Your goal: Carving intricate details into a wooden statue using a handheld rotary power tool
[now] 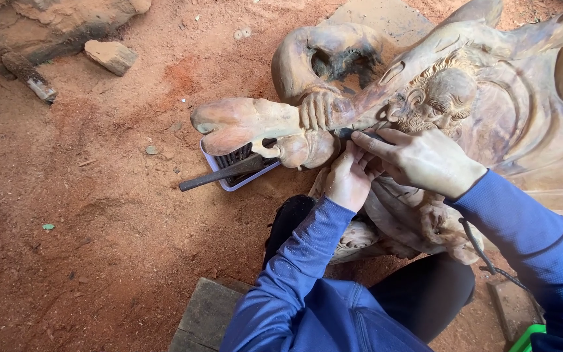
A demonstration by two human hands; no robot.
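A large reddish-brown wooden carving point(490, 85) of a bearded figure lies across the right half of the view. Its carved arm point(249, 124) reaches left. My left hand point(348, 179) presses against the wood just below the carved hand, with its fingers curled; whether it holds a tool is hidden. My right hand point(425, 160) rests on the carving beneath the carved face, fingers pointing left toward a dark spot. Both sleeves are blue.
A dark metal rod point(219, 175) lies over a small white tray point(236, 171) under the carved arm. Red sawdust covers the ground. A rough log point(30, 29) and a wood chunk point(111, 56) lie top left. A wooden plank point(206, 313) sits bottom centre.
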